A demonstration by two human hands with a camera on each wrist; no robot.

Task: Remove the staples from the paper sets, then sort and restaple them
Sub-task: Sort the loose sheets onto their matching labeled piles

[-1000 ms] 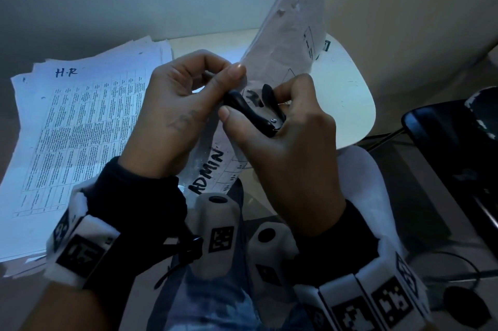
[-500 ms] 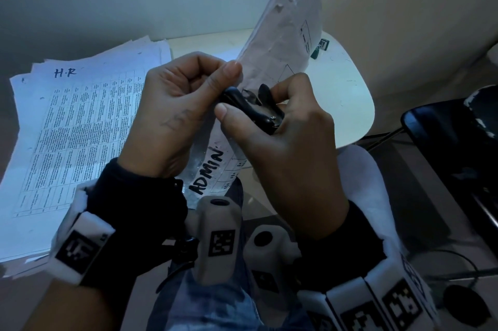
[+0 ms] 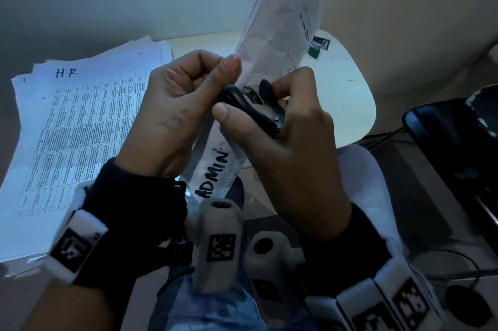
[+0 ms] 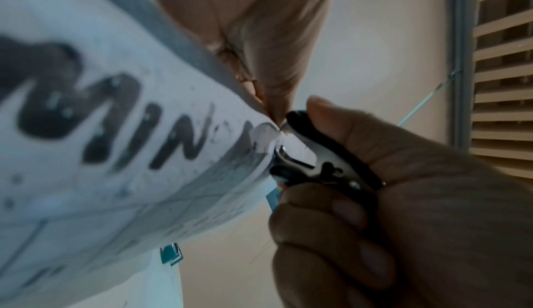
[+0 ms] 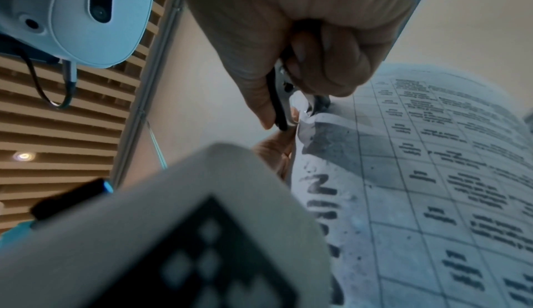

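Observation:
A paper set marked ADMIN stands raised over my lap, its lettered corner near both hands. My left hand pinches that corner between thumb and curled fingers. My right hand grips a black staple remover, its metal claws biting the paper's corner. The same remover shows under my right fingers, claws at the crumpled corner. A stack of printed sheets marked H.R lies on the white table at the left.
A green stapler sits at the table's far side, behind the raised paper. A black chair or case stands at the right, with a cable and a round black thing on the floor. A wall rises close behind the table.
The hands and the raised paper have barely shifted. The remover stays clamped at the paper's corner, with the left thumb still against it.

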